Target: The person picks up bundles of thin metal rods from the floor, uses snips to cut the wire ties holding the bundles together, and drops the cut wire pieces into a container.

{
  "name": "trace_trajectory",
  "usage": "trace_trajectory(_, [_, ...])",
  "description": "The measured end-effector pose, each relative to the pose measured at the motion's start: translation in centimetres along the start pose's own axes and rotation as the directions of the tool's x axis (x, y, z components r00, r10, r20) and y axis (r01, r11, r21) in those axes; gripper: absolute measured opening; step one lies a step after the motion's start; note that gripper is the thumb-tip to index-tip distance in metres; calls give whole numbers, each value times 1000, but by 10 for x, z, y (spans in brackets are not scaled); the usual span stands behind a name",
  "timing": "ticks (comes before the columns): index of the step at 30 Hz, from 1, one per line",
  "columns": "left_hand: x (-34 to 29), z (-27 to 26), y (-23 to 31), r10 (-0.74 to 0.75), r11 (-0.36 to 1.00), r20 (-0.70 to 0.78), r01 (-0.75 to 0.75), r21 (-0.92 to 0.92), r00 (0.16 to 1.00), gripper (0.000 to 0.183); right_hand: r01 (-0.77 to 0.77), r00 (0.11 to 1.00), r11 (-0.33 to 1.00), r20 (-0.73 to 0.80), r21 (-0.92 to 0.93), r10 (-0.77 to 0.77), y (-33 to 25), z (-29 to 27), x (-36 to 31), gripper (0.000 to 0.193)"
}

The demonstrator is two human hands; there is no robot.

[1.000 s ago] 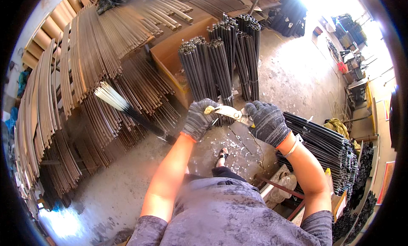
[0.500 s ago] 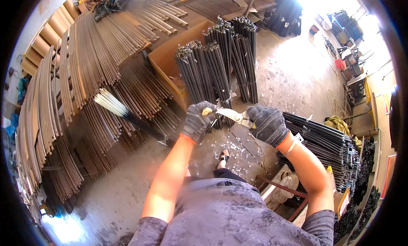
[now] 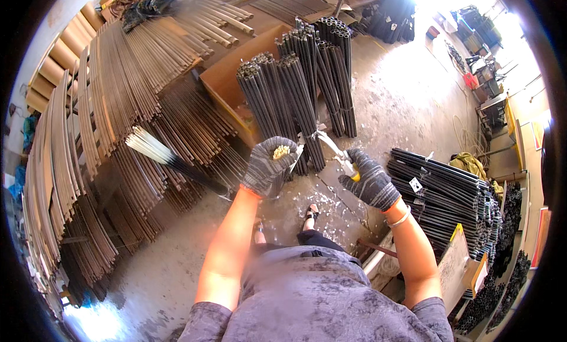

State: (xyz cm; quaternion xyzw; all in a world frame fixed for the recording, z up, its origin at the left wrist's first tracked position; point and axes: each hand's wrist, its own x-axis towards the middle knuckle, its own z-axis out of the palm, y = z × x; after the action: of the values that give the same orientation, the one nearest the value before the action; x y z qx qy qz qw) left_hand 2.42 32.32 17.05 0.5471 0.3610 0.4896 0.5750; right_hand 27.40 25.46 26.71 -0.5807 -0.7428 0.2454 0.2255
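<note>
My left hand point(image 3: 269, 165), in a dark grey striped knit glove, is closed around a small bundle of thin yellowish sticks point(image 3: 282, 152), whose ends show above the fingers. A pale strip sticks out beside that hand. My right hand point(image 3: 372, 182), gloved alike, grips a pair of hand shears point(image 3: 341, 155) with pale metal blades and a yellow handle end. The shears point up and left, apart from the left hand. Whitish scraps seem to hang at the blade tips, too small to make out.
Bundles of dark tubes point(image 3: 274, 97) stand ahead, beside a large cardboard box point(image 3: 218, 76). Long brown rods point(image 3: 118, 82) fill racks at left. A bundle of white-ended black rods point(image 3: 168, 159) leans near my left forearm. Stacked dark tubes point(image 3: 437, 188) lie at right. White scraps litter the floor.
The shears have moved away from the left hand and turned more upright. My left hand has turned, so the yellowish stick ends show more fully.
</note>
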Motion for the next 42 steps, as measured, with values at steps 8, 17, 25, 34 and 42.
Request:
trace_trajectory(8, [-6,8,13,8,996,-8,-9,-83,1000,16,-160,986,904,103,395,130,4,6,-4,54])
trace_trajectory(17, [-6,0,4,164,986,41,-166,35,986,20,117,993,920,36,-373,-112,-21,5,-1,50])
trace_trajectory(25, [-8,5,2,207,978,-37,-206,16,978,22,153,987,811,45,-565,-155,-31,0,7,53])
trace_trajectory(34, [-8,8,-3,250,968,-36,-251,-22,968,19,159,987,780,120,-605,-108,-42,-2,15,53])
trace_trajectory(42, [-9,8,-8,272,962,-46,-273,-11,961,15,201,980,738,135,-644,-150,-44,-2,18,51])
